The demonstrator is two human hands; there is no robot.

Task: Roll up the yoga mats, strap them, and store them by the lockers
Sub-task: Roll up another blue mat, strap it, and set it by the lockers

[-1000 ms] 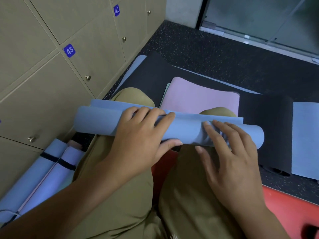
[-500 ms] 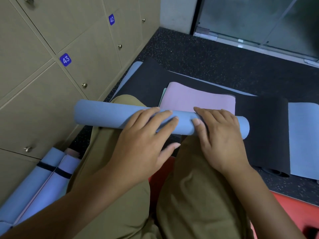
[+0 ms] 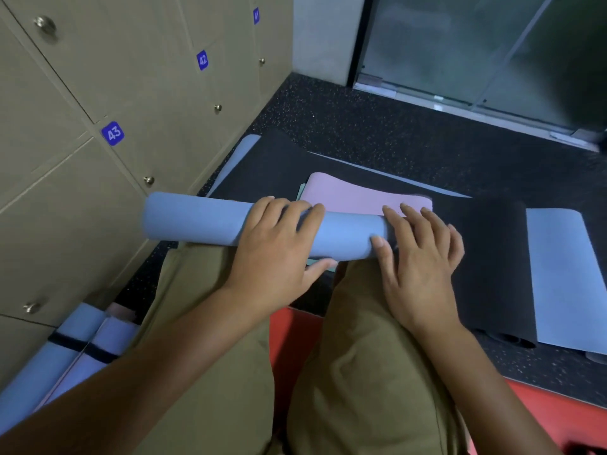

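Note:
A blue yoga mat [image 3: 197, 218], rolled into a tube, lies across my knees. My left hand [image 3: 279, 247] rests flat on its middle with fingers spread over the top. My right hand [image 3: 420, 257] covers the roll's right end, fingers straight, thumb against the roll. Beyond the roll lies a pink mat [image 3: 354, 195] on a flat black mat [image 3: 492, 251]. Two strapped blue rolls [image 3: 65, 353] lie by the lockers [image 3: 98, 77] at lower left.
A flat blue mat [image 3: 565, 277] lies at the right on the black one. Another blue mat edge [image 3: 236, 159] shows along the locker base. Speckled black floor [image 3: 394, 126] runs to a glass door [image 3: 476, 44]. A red mat [image 3: 558, 418] lies under my legs.
The loose flap has been rolled in, so the mat is now a tight tube. My right hand slid to the roll's right end. The view shifted slightly.

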